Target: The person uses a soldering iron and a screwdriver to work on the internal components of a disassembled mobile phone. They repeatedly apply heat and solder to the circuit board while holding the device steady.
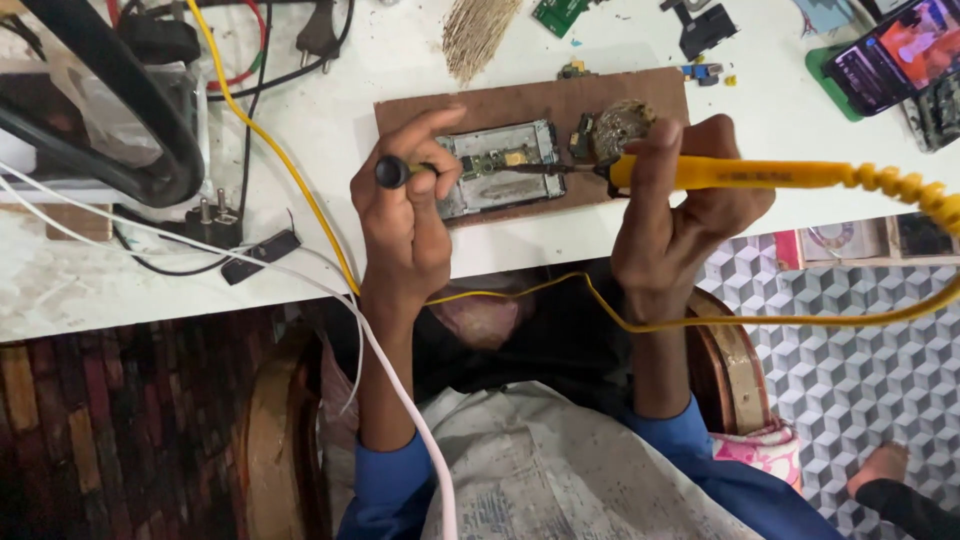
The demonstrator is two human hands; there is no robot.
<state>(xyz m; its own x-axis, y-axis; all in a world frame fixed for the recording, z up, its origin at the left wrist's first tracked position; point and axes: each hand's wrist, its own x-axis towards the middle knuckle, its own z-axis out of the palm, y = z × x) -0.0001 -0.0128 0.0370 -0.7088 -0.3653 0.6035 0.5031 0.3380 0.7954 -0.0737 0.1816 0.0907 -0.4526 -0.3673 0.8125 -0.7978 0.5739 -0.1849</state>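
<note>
Soldering looks underway: right hand [680,200] grips the yellow iron [740,174] at the opened phone [497,165], left hand [405,205] pinches a black-handled tool [393,171]; next needs a steady tip.

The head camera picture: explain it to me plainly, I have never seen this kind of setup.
The one picture comes from a camera worn on a person's head, looking down at their own two hands over a white table. The right hand holds a yellow soldering iron, its tip at an opened phone lying on a brown board. The left hand holds a thin black-handled tool against that phone. Around lie cables, plugs, a green circuit board and a lit phone.
</note>
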